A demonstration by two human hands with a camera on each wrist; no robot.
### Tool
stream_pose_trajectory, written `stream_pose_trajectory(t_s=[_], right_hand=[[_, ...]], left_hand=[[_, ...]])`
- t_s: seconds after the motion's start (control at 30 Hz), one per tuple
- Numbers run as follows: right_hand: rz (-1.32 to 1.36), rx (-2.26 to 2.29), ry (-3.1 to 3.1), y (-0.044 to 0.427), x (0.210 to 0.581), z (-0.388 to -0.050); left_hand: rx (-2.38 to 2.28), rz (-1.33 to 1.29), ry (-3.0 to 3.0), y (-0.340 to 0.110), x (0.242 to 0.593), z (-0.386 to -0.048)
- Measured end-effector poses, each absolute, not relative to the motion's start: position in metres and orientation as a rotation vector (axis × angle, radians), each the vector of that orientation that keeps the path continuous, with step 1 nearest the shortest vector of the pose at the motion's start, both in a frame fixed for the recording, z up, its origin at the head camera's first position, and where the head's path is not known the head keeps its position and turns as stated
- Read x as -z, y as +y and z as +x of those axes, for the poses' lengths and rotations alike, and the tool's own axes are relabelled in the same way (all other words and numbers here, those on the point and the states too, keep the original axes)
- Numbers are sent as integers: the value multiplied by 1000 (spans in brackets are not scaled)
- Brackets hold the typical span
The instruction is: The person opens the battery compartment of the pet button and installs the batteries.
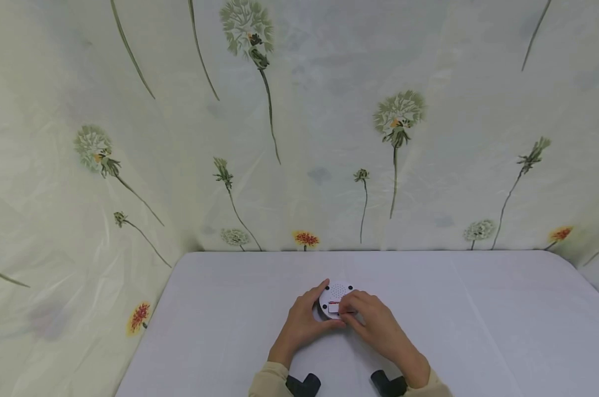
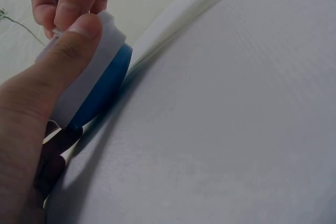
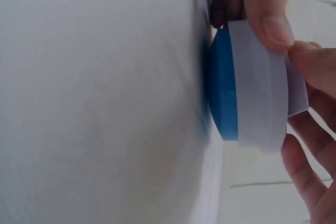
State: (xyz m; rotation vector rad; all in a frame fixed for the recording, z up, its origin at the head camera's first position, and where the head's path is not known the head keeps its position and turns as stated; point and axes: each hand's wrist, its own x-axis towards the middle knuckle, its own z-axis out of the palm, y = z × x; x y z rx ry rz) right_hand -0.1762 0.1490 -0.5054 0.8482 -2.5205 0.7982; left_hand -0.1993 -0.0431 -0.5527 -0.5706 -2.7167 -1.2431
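A round device (image 1: 338,290) with a white back and a blue front lies face down on the table. Its back shows a grid of small holes, dark round feet and a rectangular battery compartment (image 1: 333,306) with a bit of red in it. My left hand (image 1: 304,321) grips the device around its left side, thumb on the near edge. With thumb and fingers, my right hand (image 1: 374,325) pinches a small white cover (image 3: 297,90) at the compartment. In the right wrist view, that cover stands out from the white back. Right fingertips partly hide the compartment.
A white cloth covers the table (image 1: 220,309), whose far edge meets a flower-printed curtain (image 1: 319,138). Black angled mounts (image 1: 304,385) sit at both wrists, by the beige sleeves (image 1: 269,380).
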Motion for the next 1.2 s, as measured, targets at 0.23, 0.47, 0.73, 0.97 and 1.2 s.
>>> stream_pose_trajectory(t_s=[0.23, 0.47, 0.73, 0.97, 1.2], right_hand=[[771, -764, -2557, 144, 503, -174], [790, -766, -2517, 147, 507, -173], [868, -793, -2428, 148, 512, -178], [864, -767, -2414, 148, 509, -176], [800, -778, -2471, 148, 507, -175]], left_hand=[[1256, -571, -2719, -42, 551, -200], [1273, -581, -2706, -41, 549, -199], [1295, -561, -2681, -42, 550, -198], [1303, -539, -2716, -42, 553, -199], [1291, -553, -2706, -42, 552, -199]])
